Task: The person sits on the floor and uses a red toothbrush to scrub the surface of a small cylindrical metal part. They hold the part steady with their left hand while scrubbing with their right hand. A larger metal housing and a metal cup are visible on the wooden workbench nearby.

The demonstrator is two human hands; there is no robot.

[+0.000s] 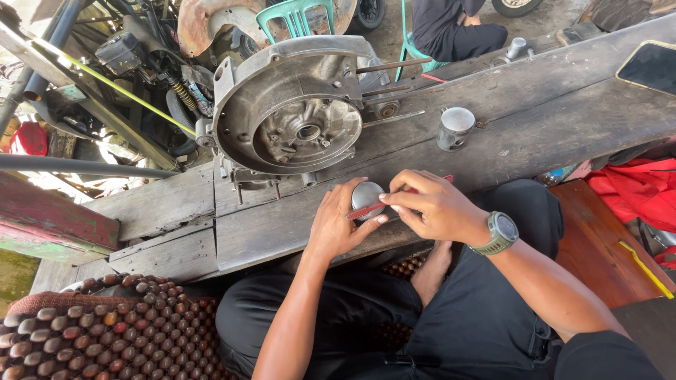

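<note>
Wooden plank tabletop [507, 141] runs across the view on a slight diagonal, right end higher. Person sits at its near edge, legs folded under.

Engine case [292, 105], big round aluminium housing, lies open face up on the left half of the tabletop, long studs sticking out toward the right. Well apart from both hands, up and to the left of them.

Spare piston [454, 128] stands further right on the tabletop, open end up, untouched. It is up and to the right of the right hand, nearer that hand than the left.

Dark phone [651, 67] lies flat at the far right end. A second person sits on a green chair [296, 17] beyond the tabletop, not involved.

Working zone is at the near edge, centre:
- Left hand [338, 225] is curled around a round metal piston [366, 193], domed top showing, thumb and fingers pinning it against the tabletop edge.
- Right hand [436, 207], with a wrist watch [500, 233], is closed in a pinch on a red-handled blade [366, 210].
- Blade's long axis runs low-left to high-right, its far end poking out behind the right fingers. Its tip sits on the piston, just below the crown, touching.

Key relation: piston is immediately left of the right hand, and the blade bridges the two hands.
</note>
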